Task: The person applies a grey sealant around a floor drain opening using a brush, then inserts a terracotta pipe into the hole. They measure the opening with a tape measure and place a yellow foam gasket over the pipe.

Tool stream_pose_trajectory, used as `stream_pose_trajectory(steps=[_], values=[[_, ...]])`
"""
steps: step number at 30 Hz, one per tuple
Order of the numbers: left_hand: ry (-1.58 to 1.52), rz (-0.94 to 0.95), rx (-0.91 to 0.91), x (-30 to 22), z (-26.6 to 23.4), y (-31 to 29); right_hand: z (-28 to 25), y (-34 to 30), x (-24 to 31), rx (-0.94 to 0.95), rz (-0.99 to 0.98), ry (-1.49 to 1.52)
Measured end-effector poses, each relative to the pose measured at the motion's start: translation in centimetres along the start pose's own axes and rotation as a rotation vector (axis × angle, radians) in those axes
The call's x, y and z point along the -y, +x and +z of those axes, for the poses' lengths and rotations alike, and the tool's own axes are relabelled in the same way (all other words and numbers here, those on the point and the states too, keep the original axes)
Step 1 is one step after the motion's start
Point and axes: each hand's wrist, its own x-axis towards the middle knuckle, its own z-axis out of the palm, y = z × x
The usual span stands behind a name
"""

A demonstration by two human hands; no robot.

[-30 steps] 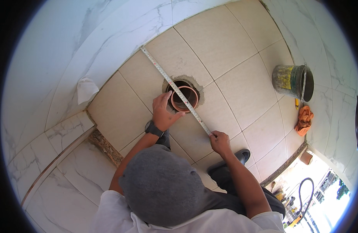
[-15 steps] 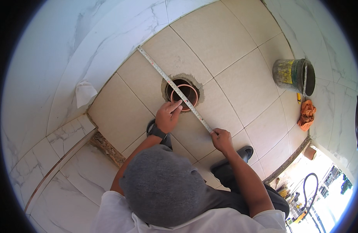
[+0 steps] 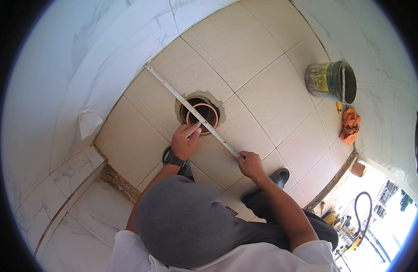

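Observation:
A pale tape measure [image 3: 170,88] stretches straight across the beige tiled floor, from the base of the far-left wall over a round hole [image 3: 196,102] with a rough, chipped rim. Inside the hole shows an orange-brown pipe rim [image 3: 216,115], partly covered by the tape. My right hand [image 3: 250,164] grips the tape's near end with closed fingers; whatever else lies in that palm is hidden. At the hole's near edge, my left hand [image 3: 184,143] has its index finger stretched out to the tape's edge, the thumb side slightly apart from it. A dark watch [image 3: 175,158] circles my left wrist.
At the right wall a stained bucket [image 3: 318,82] lies on its side, near a yellow tool [image 3: 339,107] and a crumpled orange cloth [image 3: 350,126]. Marbled tile walls curve around the floor. A low ledge [image 3: 84,181] stands left; a doorway with a black hose [image 3: 369,213] is lower right.
The view has shifted slightly, so the floor, hole and bucket appear farther left. Both hands keep about the same places along the tape.

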Motion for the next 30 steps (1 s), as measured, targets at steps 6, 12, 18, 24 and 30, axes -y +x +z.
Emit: stream_pose_trajectory(steps=[6, 12, 18, 24, 30], values=[[-0.14, -0.166, -0.083, -1.6, -0.5, 0.7, -3.0, 0.5, -1.5, 0.12, -0.074, 0.074], [-0.489, -0.452, 0.01, -2.9, -1.6, 3.5, -9.0, 0.8, -2.5, 0.265, -0.113, 0.008], [-0.488, -0.426, 0.591, -4.5, 0.5, 3.8, -12.1, 2.2, 0.4, 0.327, -0.308, 0.089], [-0.496, -0.58, 0.684, -4.9, 1.7, 4.0, -11.1, 5.1, 3.9, 0.379, -0.409, 0.004], [0.0, -0.22, 0.735, -8.8, -2.4, 10.8, -12.1, 7.3, 6.3, 0.219, -0.482, 0.046]])
